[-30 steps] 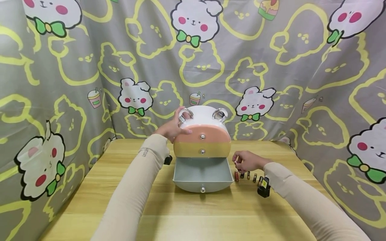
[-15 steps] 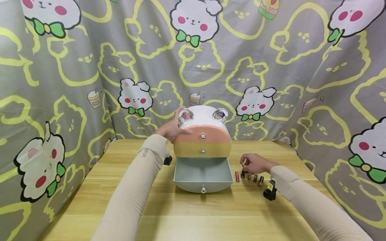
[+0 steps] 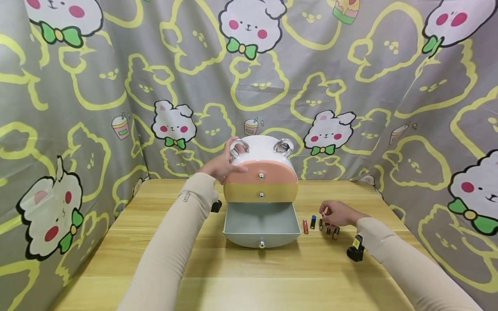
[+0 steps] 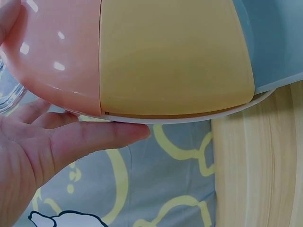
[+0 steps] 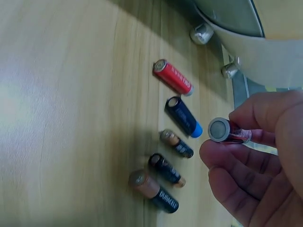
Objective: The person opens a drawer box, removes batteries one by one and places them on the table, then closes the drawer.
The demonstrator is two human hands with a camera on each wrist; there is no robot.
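Observation:
My left hand (image 3: 221, 166) holds the upper left side of a small bear-eared drawer cabinet (image 3: 261, 172), thumb on the peach front and other fingers round the side. The grey-green bottom drawer (image 3: 262, 240) is pulled out, with nothing visible in it. My right hand (image 3: 340, 213) is raised right of the cabinet and pinches a small battery (image 5: 234, 133), partly covered by the fingers, its flat end showing in the right wrist view. Below it on the table lie a red battery (image 5: 173, 77), a black battery with a blue end (image 5: 183, 117) and several black-and-copper ones, including a Duracell (image 5: 155, 191).
The wooden table (image 3: 256, 280) carries the cabinet near its middle. A grey patterned curtain (image 3: 249, 77) hangs behind and along both sides. Black wrist-camera mounts (image 3: 355, 249) hang below the forearms. Clear rounded ears (image 3: 283, 147) stick up from the cabinet's top.
My right hand has moved to the right, away from the open drawer and over the row, still pinching the battery. The black-and-blue battery is now uncovered. My left hand has stayed put.

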